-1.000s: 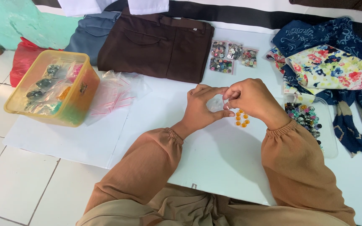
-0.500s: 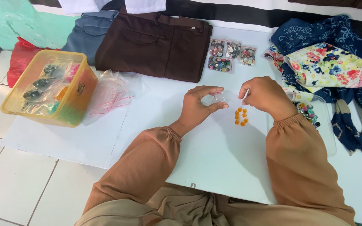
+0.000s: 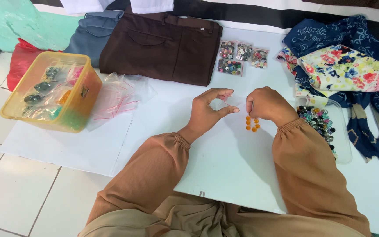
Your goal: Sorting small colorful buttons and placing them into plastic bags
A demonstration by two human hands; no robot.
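Above orange buttons (image 3: 252, 123), both hands' fingers (image 3: 230, 109) pinch a clear bag (image 3: 231, 102).

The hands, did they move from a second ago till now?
Yes. The left hand and right hand were pressed together over a small clear plastic bag; they have drawn apart sideways, each pinching an edge of the bag. The small orange round buttons, yellow plastic tub and folded brown trousers stayed put.
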